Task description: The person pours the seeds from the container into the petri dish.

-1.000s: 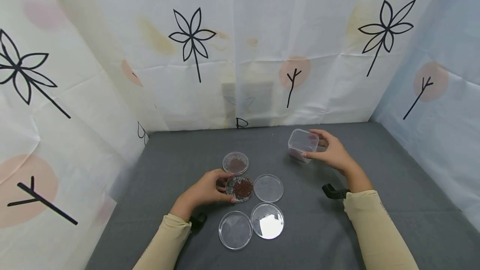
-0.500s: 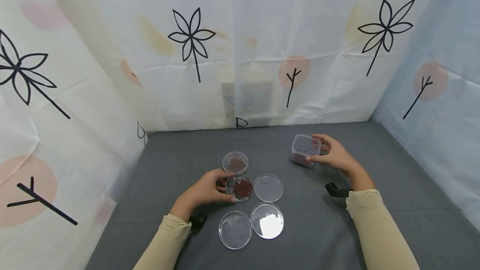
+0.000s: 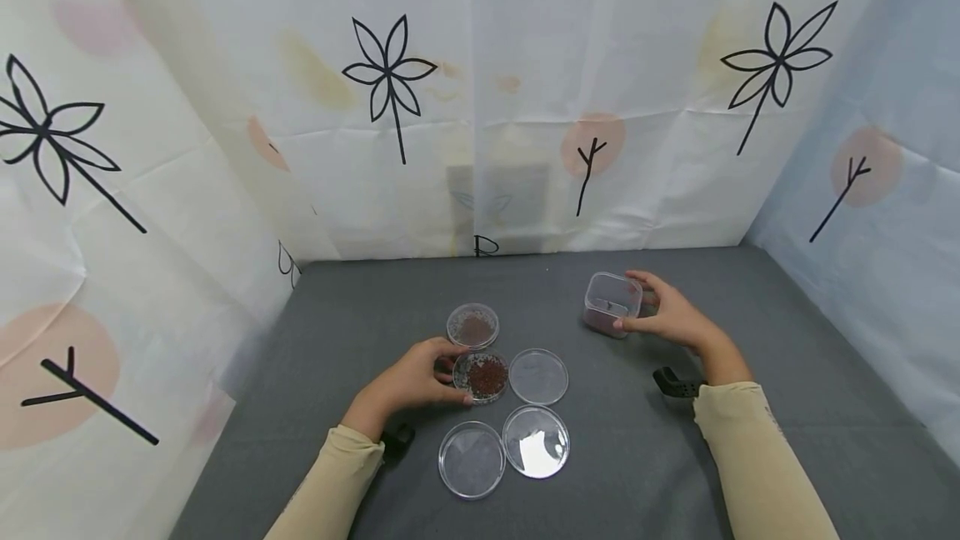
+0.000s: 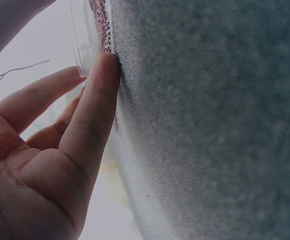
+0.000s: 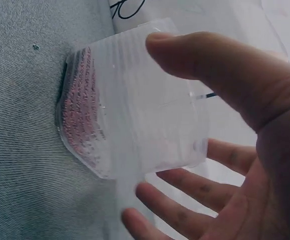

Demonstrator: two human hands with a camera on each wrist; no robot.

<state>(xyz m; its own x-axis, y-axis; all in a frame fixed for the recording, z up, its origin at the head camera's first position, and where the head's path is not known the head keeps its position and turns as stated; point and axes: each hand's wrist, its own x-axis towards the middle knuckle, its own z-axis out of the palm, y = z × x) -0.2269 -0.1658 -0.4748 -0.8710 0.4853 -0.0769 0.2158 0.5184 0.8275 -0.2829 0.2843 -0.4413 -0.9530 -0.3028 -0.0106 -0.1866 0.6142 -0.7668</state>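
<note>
My left hand (image 3: 416, 375) holds a round clear petri dish (image 3: 486, 377) by its sides, thumb at the near edge and fingers at the far left. Reddish-brown granules lie heaped in that dish; in the left wrist view they show through its wall, close over the cloth. On the right, my right hand (image 3: 672, 317) is around a clear plastic box (image 3: 612, 304), thumb in front and fingers behind. The box stands upright on the cloth with a layer of the same granules at its bottom (image 5: 79, 107). In the right wrist view the lower fingers (image 5: 180, 215) spread away from its wall.
Behind the held dish sits another petri dish (image 3: 472, 326) with brown granules. Three clear round pieces lie nearby: one to the right (image 3: 538, 376), two nearer me, left (image 3: 471, 460) and right (image 3: 536, 441). A patterned curtain (image 3: 510, 90) bounds the grey-covered table (image 3: 360, 298).
The plastic box has come down from a raised, tilted position to upright on the cloth, slightly nearer me and to the right. My left hand keeps its place at the petri dish.
</note>
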